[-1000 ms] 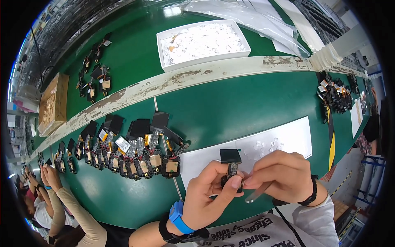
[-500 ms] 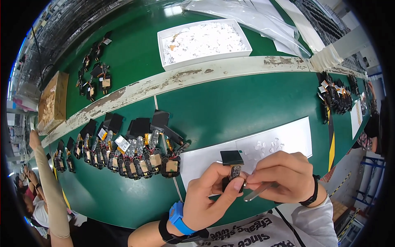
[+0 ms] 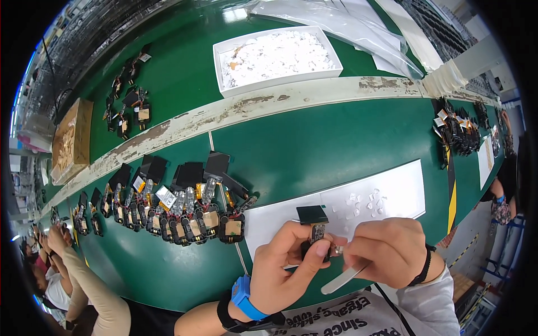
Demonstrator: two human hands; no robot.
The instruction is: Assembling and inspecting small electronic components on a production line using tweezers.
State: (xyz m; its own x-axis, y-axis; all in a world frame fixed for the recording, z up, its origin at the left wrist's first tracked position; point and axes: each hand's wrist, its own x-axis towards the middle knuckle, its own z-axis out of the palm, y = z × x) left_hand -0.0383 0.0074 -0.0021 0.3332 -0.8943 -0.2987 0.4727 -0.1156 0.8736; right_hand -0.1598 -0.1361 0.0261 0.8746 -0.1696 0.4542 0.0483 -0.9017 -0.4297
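Against the frame of half a second ago, our two hands sit in the same spot at the lower centre of the frame, and the raised arm at the far lower left has dropped and bent; a co-worker's arm [image 3: 84, 274] now lies lower there. Our left hand [image 3: 283, 269] is curled closed around a small black module [image 3: 315, 232], thumb and forefinger pinching its body while its square dark plate stands up above the fingers; our right hand [image 3: 386, 252] is closed too, its fingertips meeting the module from the right and a pale flat tool [image 3: 344, 278] gripped beneath, sticking out toward the lower left. The module hangs just above the white sheet [image 3: 392, 190], which carries small clear bits toward the centre right.

To the left of our hands a row of finished modules [image 3: 168, 218] crowds the green table [image 3: 314, 145]; it ends just beside the sheet's left edge, so room is tight that way. Above the sheet the green surface lies open up to the worn pale strip [image 3: 269, 103] crossing the frame; beyond it sits a white tray [image 3: 221, 70] in the upper centre. At the right edge another cluster of dark parts [image 3: 462, 134] hems the sheet.
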